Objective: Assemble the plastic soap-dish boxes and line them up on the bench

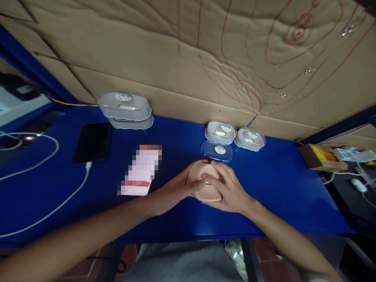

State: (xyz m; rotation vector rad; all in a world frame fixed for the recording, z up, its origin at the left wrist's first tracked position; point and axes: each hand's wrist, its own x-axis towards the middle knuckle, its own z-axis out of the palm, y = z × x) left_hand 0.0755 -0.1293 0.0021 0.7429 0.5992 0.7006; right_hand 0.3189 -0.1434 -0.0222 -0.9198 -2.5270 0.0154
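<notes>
So the person's got both hands on one thing: a beige rounded container point(211, 192), up close at the near middle of the blue desk point(282, 199). The left hand point(179, 190) is wrapped round its left side, thumb resting on top. The right hand point(234, 190) grips from the right, with one finger reaching across to the middle of the top and others along the far edge. Can't really tell if its underside touches the desk, the hands hide too much.

Just beyond the hands lies a clear plastic lid point(216, 154) with a round sticker. Behind that, near the far edge, two small clear-lidded containers point(221, 132) sit side by side. Over at the far left there's a stack of larger clear-lidded containers point(126, 107), right up by the cardboard wall point(132, 47) with red lines drawn on its right half.

Left of the hands is a phone point(141, 170) with its screen lit (blurred out), and farther left a dark-screened device point(92, 143) with a white cable point(76, 192) plugged into its near end. Off past the desk's right edge, an open cardboard box point(311, 156) holds something yellow.
</notes>
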